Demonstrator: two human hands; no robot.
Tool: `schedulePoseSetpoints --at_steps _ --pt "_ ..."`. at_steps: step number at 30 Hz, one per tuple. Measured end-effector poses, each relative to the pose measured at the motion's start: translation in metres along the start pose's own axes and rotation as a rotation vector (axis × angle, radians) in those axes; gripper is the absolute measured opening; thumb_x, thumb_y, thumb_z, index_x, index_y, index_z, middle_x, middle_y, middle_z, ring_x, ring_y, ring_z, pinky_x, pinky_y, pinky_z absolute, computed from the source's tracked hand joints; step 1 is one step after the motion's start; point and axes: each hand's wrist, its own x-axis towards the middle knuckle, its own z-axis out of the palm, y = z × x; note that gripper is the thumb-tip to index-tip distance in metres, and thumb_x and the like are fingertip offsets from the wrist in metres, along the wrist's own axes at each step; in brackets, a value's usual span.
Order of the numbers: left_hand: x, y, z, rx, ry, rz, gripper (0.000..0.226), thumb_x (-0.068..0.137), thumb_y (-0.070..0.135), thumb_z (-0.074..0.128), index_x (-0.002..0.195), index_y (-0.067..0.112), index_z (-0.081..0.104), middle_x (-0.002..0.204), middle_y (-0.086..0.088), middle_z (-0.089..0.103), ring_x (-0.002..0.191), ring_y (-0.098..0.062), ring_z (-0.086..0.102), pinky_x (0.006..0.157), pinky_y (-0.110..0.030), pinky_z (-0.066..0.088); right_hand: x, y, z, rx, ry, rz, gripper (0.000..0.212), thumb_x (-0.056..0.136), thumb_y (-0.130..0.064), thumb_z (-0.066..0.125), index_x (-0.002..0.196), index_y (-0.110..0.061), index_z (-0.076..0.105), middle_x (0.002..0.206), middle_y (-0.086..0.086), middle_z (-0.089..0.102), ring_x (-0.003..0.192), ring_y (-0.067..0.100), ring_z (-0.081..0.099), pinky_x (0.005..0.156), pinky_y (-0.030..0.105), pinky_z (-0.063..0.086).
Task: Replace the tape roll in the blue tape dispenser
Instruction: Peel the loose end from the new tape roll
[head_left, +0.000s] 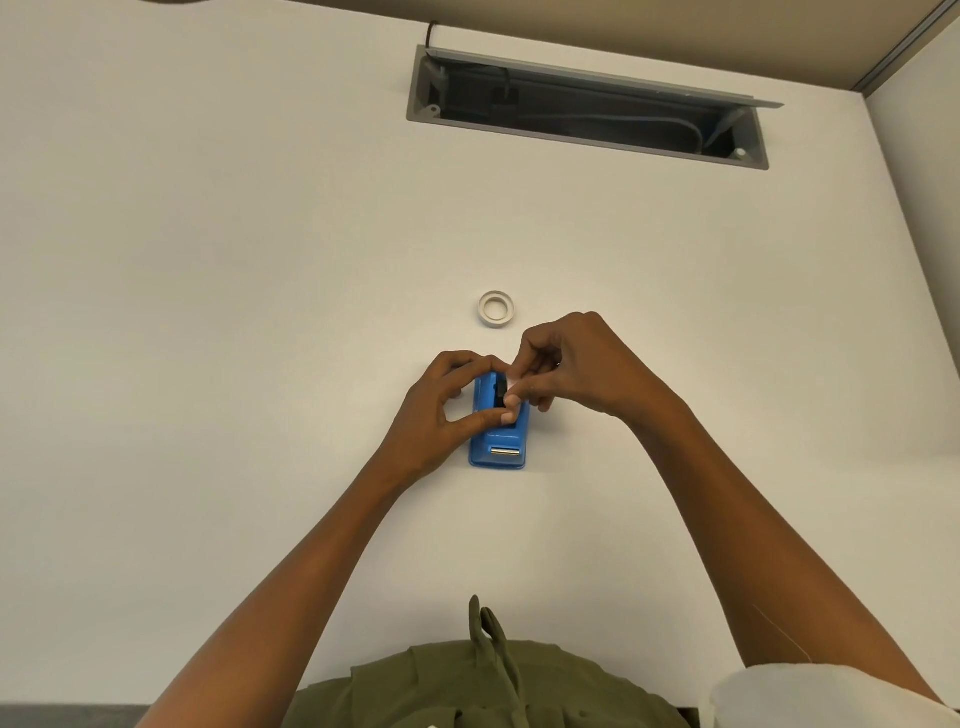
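Blue plastic tape dispenser (497, 437) flat on the white desk (234, 312), long axis toward the person, metal cutter nearest | left hand (441, 410) gripping its side | right hand (571, 364) pinching a clear tape roll (514, 385) at the slot | white ring-shaped spare roll (496, 309) just beyond

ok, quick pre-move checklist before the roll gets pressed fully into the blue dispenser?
1. Blue plastic tape dispenser flat on the white table: ok.
2. Left hand steadying the dispenser: ok.
3. Right hand gripping something pale at the dispenser's slot: ok.
4. Roll seated on the hub: cannot tell, fingers hide it.
5. Metal cutter blade clear of fingers: ok.
6. White tape ring lying apart, out of the way: ok.
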Motion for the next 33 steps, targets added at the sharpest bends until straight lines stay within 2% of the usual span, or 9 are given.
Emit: schedulePoseSetpoints --at_steps 3,11,14,17,20,24,29,33 --pt "0.000 -0.001 0.001 -0.004 -0.003 -0.007 0.049 0.076 0.033 0.071 0.122 0.022 0.055 0.123 0.005 0.049 0.109 -0.008 0.048 0.084 -0.011 0.040 0.001 0.000 -0.001 0.002 -0.016 -0.005 0.011 0.070 -0.007 0.079 0.074 -0.002 0.070 0.062 0.004 0.070 0.051 0.015 0.066 0.057 0.024 0.056" --pt "0.000 -0.001 0.000 -0.015 -0.006 0.015 0.042 0.075 0.039 0.070 0.112 0.042 0.050 0.118 0.011 0.049 0.108 0.000 0.048 0.083 -0.011 0.041 0.001 0.002 -0.004 0.011 -0.015 0.019 0.005 0.081 -0.010 0.070 0.078 -0.006 0.071 0.069 0.014 0.072 0.055 0.017 0.069 0.062 0.026 0.057" --pt "0.000 -0.001 -0.001 -0.015 -0.005 0.011 0.043 0.075 0.041 0.069 0.114 0.041 0.051 0.120 0.009 0.050 0.109 -0.003 0.049 0.085 -0.014 0.042 -0.005 0.006 -0.003 0.017 0.043 0.009 0.007 0.084 -0.011 0.067 0.081 -0.009 0.073 0.073 0.010 0.072 0.059 0.017 0.067 0.062 0.026 0.055" --pt "0.000 0.000 0.000 -0.011 0.000 0.009 0.043 0.075 0.041 0.069 0.114 0.040 0.051 0.120 0.009 0.049 0.108 -0.003 0.048 0.085 -0.016 0.042 -0.014 0.011 0.002 -0.004 0.158 -0.054 0.008 0.078 -0.018 0.074 0.085 -0.017 0.077 0.081 0.000 0.071 0.069 0.013 0.063 0.061 0.021 0.047" --pt "-0.001 0.001 -0.001 -0.013 -0.005 0.024 0.043 0.075 0.042 0.069 0.115 0.038 0.053 0.120 0.010 0.050 0.109 -0.003 0.049 0.086 -0.016 0.043 -0.022 0.015 0.009 -0.075 0.247 -0.138 0.012 0.072 -0.023 0.080 0.083 -0.020 0.078 0.082 -0.001 0.065 0.073 0.014 0.057 0.061 0.022 0.041" --pt "-0.001 0.003 -0.001 -0.012 -0.003 0.026 0.044 0.073 0.048 0.067 0.114 0.041 0.054 0.120 0.010 0.051 0.110 -0.003 0.049 0.086 -0.016 0.043 -0.025 0.017 0.014 -0.230 0.323 -0.205 0.008 0.074 -0.026 0.078 0.080 -0.020 0.077 0.088 -0.001 0.064 0.083 0.019 0.057 0.070 0.036 0.046" --pt "-0.002 0.005 -0.002 -0.019 0.008 0.037 0.042 0.072 0.050 0.068 0.112 0.045 0.054 0.118 0.014 0.052 0.109 0.001 0.050 0.086 -0.019 0.044 -0.024 0.010 0.015 -0.397 0.333 -0.238 0.003 0.073 -0.025 0.076 0.073 -0.022 0.074 0.098 -0.003 0.063 0.090 0.019 0.054 0.069 0.029 0.037" --pt "-0.002 0.005 -0.002 -0.024 0.012 0.043 0.040 0.072 0.050 0.068 0.108 0.054 0.051 0.117 0.016 0.052 0.109 0.002 0.050 0.085 -0.018 0.044 -0.022 -0.001 0.014 -0.525 0.293 -0.273 0.006 0.071 -0.023 0.074 0.067 -0.019 0.073 0.108 -0.001 0.061 0.100 0.022 0.052 0.075 0.032 0.035"
